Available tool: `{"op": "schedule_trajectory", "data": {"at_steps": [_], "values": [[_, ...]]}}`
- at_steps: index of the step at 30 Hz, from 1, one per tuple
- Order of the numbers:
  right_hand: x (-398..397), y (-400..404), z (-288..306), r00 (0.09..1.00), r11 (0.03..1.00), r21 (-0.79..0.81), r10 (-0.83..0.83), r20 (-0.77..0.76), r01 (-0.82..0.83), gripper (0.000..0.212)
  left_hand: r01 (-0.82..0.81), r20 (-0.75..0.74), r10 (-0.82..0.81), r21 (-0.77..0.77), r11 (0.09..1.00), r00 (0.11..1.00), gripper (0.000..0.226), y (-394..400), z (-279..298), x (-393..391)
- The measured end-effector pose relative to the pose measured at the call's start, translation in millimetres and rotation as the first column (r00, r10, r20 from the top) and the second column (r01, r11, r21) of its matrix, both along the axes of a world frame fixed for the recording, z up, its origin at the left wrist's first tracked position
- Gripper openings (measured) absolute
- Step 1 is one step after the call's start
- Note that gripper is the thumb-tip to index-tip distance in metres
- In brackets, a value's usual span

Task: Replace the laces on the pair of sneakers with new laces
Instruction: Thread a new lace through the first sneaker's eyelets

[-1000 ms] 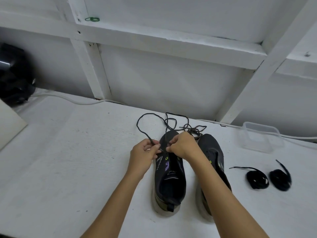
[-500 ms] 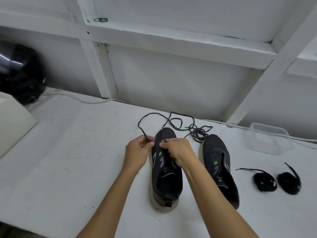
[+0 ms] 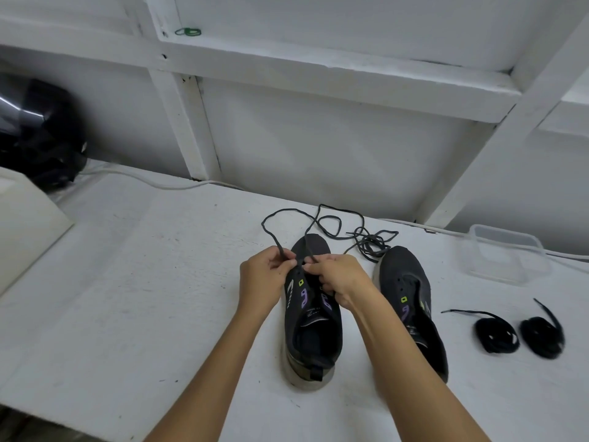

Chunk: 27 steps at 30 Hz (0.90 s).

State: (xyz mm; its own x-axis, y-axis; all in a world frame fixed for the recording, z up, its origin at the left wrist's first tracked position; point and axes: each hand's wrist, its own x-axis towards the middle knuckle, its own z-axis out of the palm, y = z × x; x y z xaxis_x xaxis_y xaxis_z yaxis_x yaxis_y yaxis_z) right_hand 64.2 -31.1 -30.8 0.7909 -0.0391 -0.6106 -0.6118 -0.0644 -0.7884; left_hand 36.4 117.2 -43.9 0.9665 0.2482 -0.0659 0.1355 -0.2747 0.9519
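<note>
Left hand point(image 3: 266, 279) and right hand point(image 3: 339, 282) each pinched the old lace point(image 3: 314, 223) over the left sneaker point(image 3: 310, 314), mid-table toward the back edge. I'd pull evenly, sneaker steadied.

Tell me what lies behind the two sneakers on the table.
Behind the sneakers lies a loose, tangled dark lace on the table. Both hands cover where it meets the eyelets.
</note>
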Motion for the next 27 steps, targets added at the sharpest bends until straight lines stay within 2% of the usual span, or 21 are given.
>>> {"op": "schedule_trajectory", "data": {"at_steps": [5, 7, 10, 14, 17, 21, 27], "values": [[-0.9, -4.8, 7.9, 0.989, 0.988, -0.103, 0.12, 0.083, -0.111, 0.01, 0.021, 0.02, -0.022, 0.075, 0.997, 1.0, 0.006, -3.6, -2.8, 1.6], [2.4, -8.6, 10.5, 0.958, 0.943, -0.288, 0.223, 0.18, -0.165, 0.013, 0.032, 0.017, -0.035, 0.136, 0.99, 0.999, 0.004, -4.0, -5.0, 0.4], [6.9, -12.3, 15.2, 0.892, 0.84, -0.501, 0.374, 0.255, -0.209, 0.016, 0.026, -0.004, -0.026, 0.117, 0.993, 1.0, 0.005, -5.6, -8.9, -2.1], [5.2, -11.7, 10.9, 0.823, 0.771, -0.561, 0.507, 0.256, -0.301, 0.022, 0.025, -0.012, -0.024, 0.136, 0.99, 1.0, 0.008, -8.8, -10.9, -3.5], [1.5, -7.2, 3.5, 0.812, 0.749, -0.6, 0.519, 0.267, -0.281, 0.027, 0.046, -0.014, -0.044, 0.18, 0.983, 0.999, 0.015, -8.4, -14.3, -4.6], [-1.4, -3.0, 0.6, 0.795, 0.696, -0.677, 0.54, 0.277, -0.237, 0.024, 0.055, -0.003, -0.055, 0.19, 0.98, 0.998, 0.018, -7.3, -15.0, -4.9], [-7.2, -4.9, -6.3, 0.801, 0.714, -0.672, 0.511, 0.311, -0.195, 0.022, 0.049, -0.004, -0.049, 0.167, 0.985, 0.999, 0.01, -9.4, -15.4, -3.8]]}}
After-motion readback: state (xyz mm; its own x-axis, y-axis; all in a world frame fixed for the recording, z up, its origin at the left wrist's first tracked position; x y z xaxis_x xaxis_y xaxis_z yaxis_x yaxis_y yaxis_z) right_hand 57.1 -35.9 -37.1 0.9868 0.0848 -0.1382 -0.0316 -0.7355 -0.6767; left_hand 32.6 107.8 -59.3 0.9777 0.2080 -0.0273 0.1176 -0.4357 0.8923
